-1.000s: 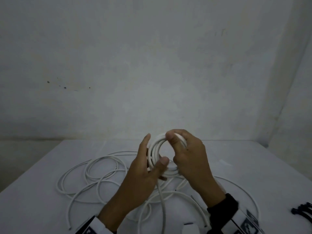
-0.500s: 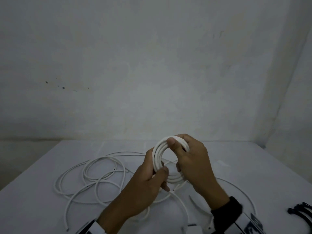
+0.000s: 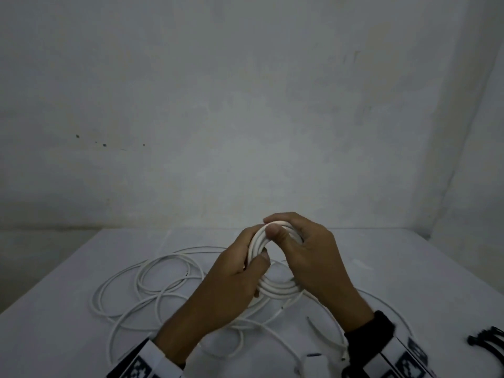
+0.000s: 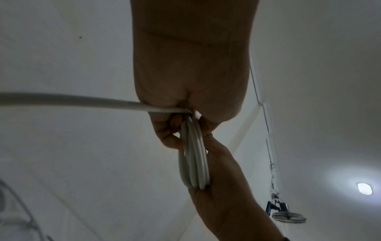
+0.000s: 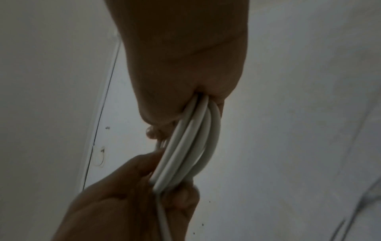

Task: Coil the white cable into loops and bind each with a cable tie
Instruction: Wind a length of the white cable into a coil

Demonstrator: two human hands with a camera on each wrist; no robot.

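A small coil of white cable [image 3: 278, 289] with several turns is held upright above the table between both hands. My left hand [image 3: 242, 271] grips its left side, thumb pressed on the front. My right hand [image 3: 302, 249] pinches the top of the coil, thumb in front and fingers curled over it. In the left wrist view the bundled coil turns [image 4: 193, 156] run between both hands, and one loose strand [image 4: 72, 101] leads off to the left. The right wrist view shows the same coil bundle [image 5: 189, 146] leaving my right palm. The loose cable [image 3: 152, 279] lies in wide loops on the table.
A bunch of black cable ties [image 3: 488, 341] lies at the right edge of the white table [image 3: 409, 268]. A small white block [image 3: 313, 364] sits at the near edge between my wrists. A grey wall stands close behind the table.
My left hand, open-fingered a second ago, has closed round the coil's left side. My right thumb has shifted along the top turn, and loose cable on the table has been drawn in.
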